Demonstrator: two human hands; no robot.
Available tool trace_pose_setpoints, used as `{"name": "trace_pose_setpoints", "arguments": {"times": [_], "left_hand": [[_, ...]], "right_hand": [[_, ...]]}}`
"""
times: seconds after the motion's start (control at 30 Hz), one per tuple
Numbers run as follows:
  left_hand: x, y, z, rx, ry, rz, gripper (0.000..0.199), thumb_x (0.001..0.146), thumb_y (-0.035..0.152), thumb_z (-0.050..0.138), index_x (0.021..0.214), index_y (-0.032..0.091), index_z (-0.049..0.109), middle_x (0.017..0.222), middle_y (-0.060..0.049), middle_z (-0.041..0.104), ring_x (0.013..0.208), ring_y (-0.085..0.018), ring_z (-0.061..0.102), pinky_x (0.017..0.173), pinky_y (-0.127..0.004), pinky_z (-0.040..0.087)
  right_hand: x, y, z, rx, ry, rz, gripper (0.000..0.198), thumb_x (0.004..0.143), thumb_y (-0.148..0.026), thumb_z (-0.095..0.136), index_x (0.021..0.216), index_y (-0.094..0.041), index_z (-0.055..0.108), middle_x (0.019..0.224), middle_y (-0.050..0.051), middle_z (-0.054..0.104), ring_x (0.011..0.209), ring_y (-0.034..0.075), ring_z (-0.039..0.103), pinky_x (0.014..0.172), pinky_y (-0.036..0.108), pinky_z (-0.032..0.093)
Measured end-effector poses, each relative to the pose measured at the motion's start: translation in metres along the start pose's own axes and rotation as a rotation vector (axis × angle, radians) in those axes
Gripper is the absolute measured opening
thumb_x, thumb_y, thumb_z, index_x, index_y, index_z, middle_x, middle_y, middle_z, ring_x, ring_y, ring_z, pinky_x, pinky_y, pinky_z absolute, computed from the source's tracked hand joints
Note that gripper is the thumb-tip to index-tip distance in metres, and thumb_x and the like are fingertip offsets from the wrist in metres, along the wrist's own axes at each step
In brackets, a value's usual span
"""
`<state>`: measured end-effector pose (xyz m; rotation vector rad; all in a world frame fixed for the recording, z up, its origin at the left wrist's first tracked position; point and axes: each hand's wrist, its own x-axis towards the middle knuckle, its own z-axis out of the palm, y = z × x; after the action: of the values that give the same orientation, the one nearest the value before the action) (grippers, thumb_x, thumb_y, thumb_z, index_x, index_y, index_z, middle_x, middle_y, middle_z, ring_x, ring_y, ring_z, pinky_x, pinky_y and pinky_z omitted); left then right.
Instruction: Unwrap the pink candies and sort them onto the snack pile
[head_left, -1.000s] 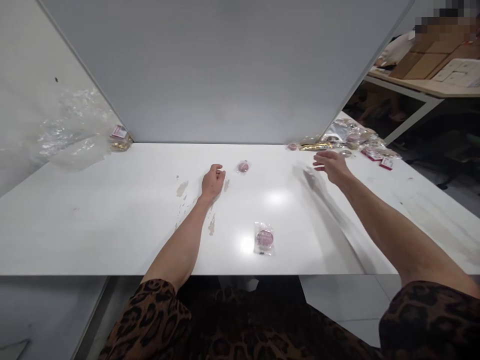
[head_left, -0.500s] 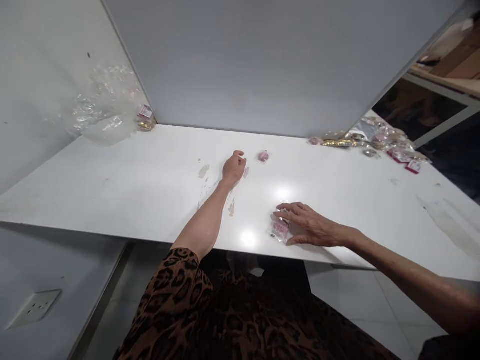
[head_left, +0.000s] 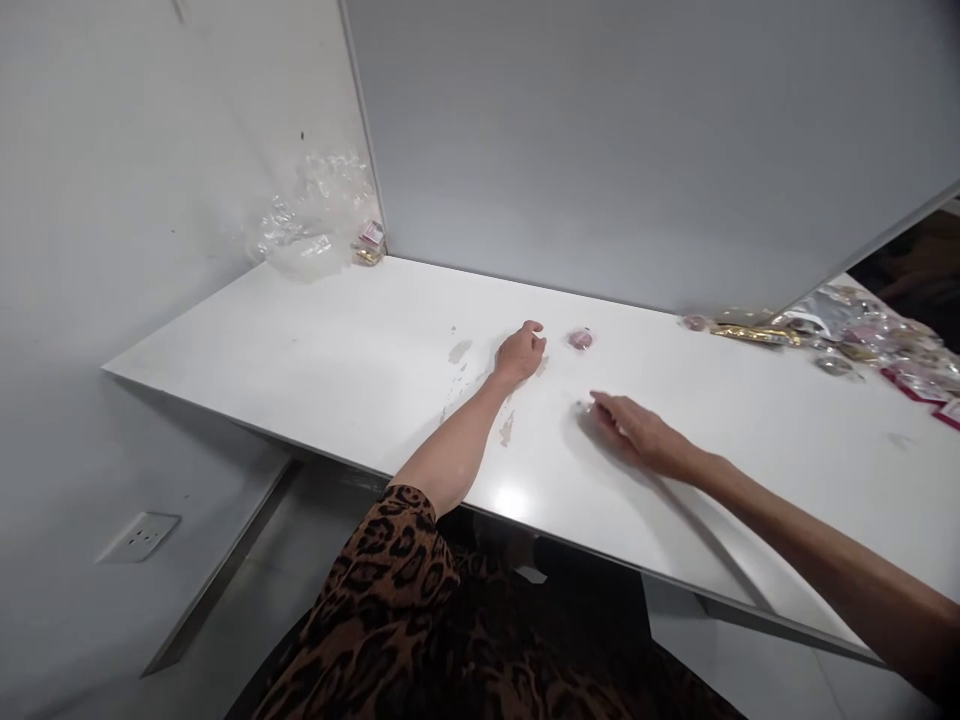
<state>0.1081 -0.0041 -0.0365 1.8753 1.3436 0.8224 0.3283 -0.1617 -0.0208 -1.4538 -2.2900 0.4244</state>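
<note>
My left hand [head_left: 520,354] rests on the white table [head_left: 315,350], its fingers loosely bent and a gap between them, with nothing seen in it. Just to its right lies a small clear packet with a round pink item [head_left: 580,340], not touched by the hand. My right hand [head_left: 641,432] is low over the table, nearer the front edge, fingers closed together and slightly blurred. A bit of clear plastic packet [head_left: 582,407] shows at its fingertips; most of this packet is hidden behind the hand.
Crumpled clear plastic bags [head_left: 307,225] lie in the back left corner beside a small stack of packets [head_left: 370,243]. A heap of packets [head_left: 862,340] lies at the back right. A grey panel [head_left: 600,150] stands along the table's back edge.
My right hand has closed over the packet near the front edge and moved it away from that edge, towards the other packet. The left hand stays in place; the view has turned left.
</note>
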Motion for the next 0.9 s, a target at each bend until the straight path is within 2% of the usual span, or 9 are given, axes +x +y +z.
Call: {"name": "trace_pose_setpoints", "arguments": {"times": [0.1, 0.2, 0.4, 0.5, 0.57, 0.67, 0.73, 0.8, 0.9], "left_hand": [[0.001, 0.001, 0.000, -0.005, -0.012, 0.005, 0.029, 0.102, 0.028, 0.052, 0.130, 0.024, 0.059, 0.110, -0.003, 0.075, 0.104, -0.020, 0.068, 0.092, -0.032, 0.046], [0.000, 0.001, -0.001, -0.006, -0.021, -0.002, 0.028, 0.102, 0.028, 0.051, 0.129, 0.025, 0.058, 0.110, -0.003, 0.074, 0.102, -0.019, 0.068, 0.088, -0.031, 0.045], [0.001, 0.001, 0.000, -0.007, -0.009, -0.005, 0.027, 0.102, 0.029, 0.051, 0.128, 0.025, 0.059, 0.109, -0.002, 0.074, 0.100, -0.019, 0.067, 0.085, -0.030, 0.044], [0.002, 0.000, 0.000, -0.006, 0.004, 0.005, 0.026, 0.102, 0.028, 0.053, 0.126, 0.026, 0.060, 0.105, -0.001, 0.074, 0.099, -0.019, 0.068, 0.085, -0.030, 0.044], [0.003, 0.000, 0.000, -0.011, 0.014, 0.008, 0.024, 0.101, 0.027, 0.054, 0.124, 0.026, 0.060, 0.104, -0.001, 0.074, 0.098, -0.018, 0.068, 0.086, -0.029, 0.045], [0.002, 0.000, -0.003, -0.024, 0.015, 0.012, 0.023, 0.101, 0.027, 0.054, 0.122, 0.026, 0.061, 0.104, -0.001, 0.074, 0.098, -0.019, 0.068, 0.088, -0.030, 0.046], [0.002, 0.000, -0.004, -0.032, 0.016, 0.014, 0.023, 0.100, 0.027, 0.054, 0.122, 0.026, 0.061, 0.104, -0.001, 0.074, 0.097, -0.019, 0.068, 0.089, -0.031, 0.047], [0.002, 0.000, -0.005, -0.041, 0.026, 0.014, 0.022, 0.100, 0.026, 0.054, 0.120, 0.026, 0.061, 0.103, -0.001, 0.073, 0.095, -0.019, 0.068, 0.090, -0.031, 0.048], [0.004, -0.002, -0.004, -0.047, 0.046, 0.018, 0.021, 0.099, 0.026, 0.054, 0.119, 0.026, 0.062, 0.102, -0.001, 0.072, 0.094, -0.018, 0.068, 0.090, -0.031, 0.049]], "right_hand": [[0.037, 0.025, -0.017, -0.047, 0.211, 0.176, 0.051, 0.099, -0.053, 0.042, 0.140, -0.022, 0.052, 0.106, 0.015, 0.069, 0.097, 0.032, 0.067, 0.092, 0.050, 0.055], [0.082, 0.048, -0.026, -0.119, 0.366, 0.213, 0.046, 0.102, -0.051, 0.034, 0.133, -0.021, 0.052, 0.114, 0.019, 0.066, 0.109, 0.034, 0.061, 0.097, 0.050, 0.051], [0.136, 0.055, 0.003, -0.309, 0.051, 0.281, 0.054, 0.100, -0.054, 0.041, 0.129, -0.010, 0.051, 0.121, 0.029, 0.062, 0.112, 0.042, 0.056, 0.097, 0.058, 0.048], [0.142, 0.047, 0.012, -0.400, 0.052, 0.273, 0.050, 0.102, -0.042, 0.037, 0.133, -0.003, 0.046, 0.115, 0.033, 0.063, 0.111, 0.044, 0.057, 0.095, 0.059, 0.047], [0.142, 0.041, 0.008, -0.397, 0.055, 0.294, 0.041, 0.102, -0.037, 0.038, 0.127, -0.006, 0.050, 0.106, 0.031, 0.065, 0.105, 0.042, 0.059, 0.092, 0.056, 0.048], [0.125, 0.035, -0.006, -0.235, 0.096, 0.373, 0.026, 0.099, -0.038, 0.045, 0.110, -0.017, 0.054, 0.093, 0.019, 0.066, 0.089, 0.033, 0.060, 0.083, 0.046, 0.050], [0.096, 0.030, -0.016, 0.024, 0.202, 0.461, 0.025, 0.096, -0.046, 0.050, 0.100, -0.022, 0.054, 0.086, 0.011, 0.065, 0.079, 0.026, 0.058, 0.075, 0.039, 0.050], [0.051, 0.028, -0.023, 0.359, 0.315, 0.569, 0.036, 0.092, -0.059, 0.055, 0.089, -0.023, 0.055, 0.082, 0.006, 0.063, 0.072, 0.020, 0.056, 0.065, 0.032, 0.047], [-0.036, 0.034, -0.036, 0.746, 0.358, 0.781, 0.048, 0.077, -0.068, 0.072, 0.076, -0.022, 0.057, 0.072, 0.005, 0.059, 0.060, 0.017, 0.051, 0.051, 0.029, 0.038]]}}
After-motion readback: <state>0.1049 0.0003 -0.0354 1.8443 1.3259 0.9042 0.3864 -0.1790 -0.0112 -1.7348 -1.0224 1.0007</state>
